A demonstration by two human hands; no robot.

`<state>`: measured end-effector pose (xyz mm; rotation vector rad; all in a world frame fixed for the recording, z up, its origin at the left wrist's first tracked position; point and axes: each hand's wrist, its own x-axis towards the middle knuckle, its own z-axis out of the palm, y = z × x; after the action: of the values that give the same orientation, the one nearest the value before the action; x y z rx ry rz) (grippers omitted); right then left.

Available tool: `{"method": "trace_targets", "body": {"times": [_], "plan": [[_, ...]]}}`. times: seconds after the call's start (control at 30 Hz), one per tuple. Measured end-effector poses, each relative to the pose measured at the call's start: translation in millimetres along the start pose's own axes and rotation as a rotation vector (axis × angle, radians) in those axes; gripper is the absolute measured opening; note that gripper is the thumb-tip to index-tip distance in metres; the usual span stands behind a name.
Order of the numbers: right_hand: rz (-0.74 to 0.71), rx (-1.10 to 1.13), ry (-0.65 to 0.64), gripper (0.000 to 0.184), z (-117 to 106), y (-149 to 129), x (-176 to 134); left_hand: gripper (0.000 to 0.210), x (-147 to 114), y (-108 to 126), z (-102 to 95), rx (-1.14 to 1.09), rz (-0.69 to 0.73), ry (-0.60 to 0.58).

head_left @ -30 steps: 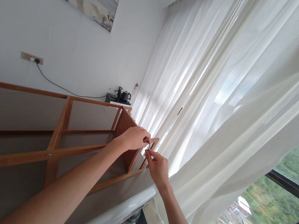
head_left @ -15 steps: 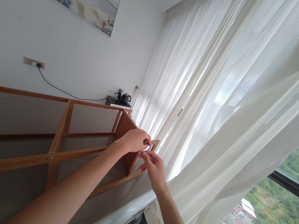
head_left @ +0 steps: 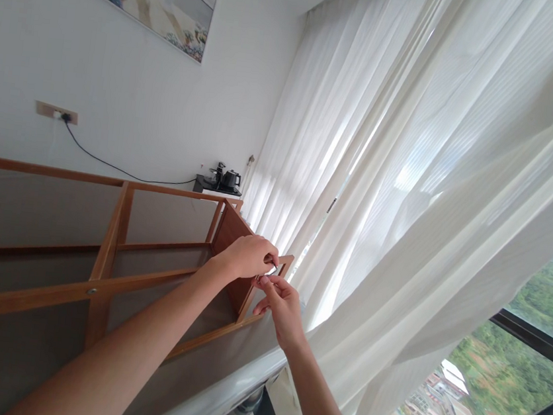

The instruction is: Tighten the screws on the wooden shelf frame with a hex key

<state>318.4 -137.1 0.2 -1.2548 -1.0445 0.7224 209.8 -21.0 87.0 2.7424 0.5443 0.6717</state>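
Right hand has shifted in the last second: fingertips were at the lower end of the thin dark curved piece, material unclear; now they sit slightly left, index just below it. Contact: can't tell. Left hand barely moved, grip pinched on that piece, by the far end of the reddish-brown open wooden frame. Right grip: fingers curled, contents hidden. My read: left alone now steadies the piece, right is repositioning.
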Motion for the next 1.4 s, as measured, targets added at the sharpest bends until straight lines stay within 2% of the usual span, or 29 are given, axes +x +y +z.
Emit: {"method": "trace_targets", "body": {"times": [0.13, 0.27, 0.9, 1.03, 1.27, 1.4], "plan": [[-0.082, -0.158, 0.011, 0.04, -4, 7, -2, 0.024, 1, -2, 0.8, 0.005, 0.018, 0.003], [-0.136, -0.298, 0.078, 0.035, -12, 11, -3, 0.024, 0, 0, -0.9, 0.009, 0.023, -0.002], [-0.294, -0.806, 0.181, 0.034, -29, 3, 6, 0.021, 0, 0, 1.4, 0.013, 0.036, 0.013], [-0.294, -0.85, 0.233, 0.036, -32, 8, 6, 0.022, 1, -3, 2.7, 0.019, 0.046, 0.021], [-0.308, -0.861, 0.225, 0.035, -35, 15, 9, 0.025, 0, -2, 2.5, 0.027, 0.042, 0.024], [-0.352, -0.938, 0.234, 0.037, -36, 17, 9, 0.025, 0, -2, 2.5, 0.027, 0.045, 0.031]]}}
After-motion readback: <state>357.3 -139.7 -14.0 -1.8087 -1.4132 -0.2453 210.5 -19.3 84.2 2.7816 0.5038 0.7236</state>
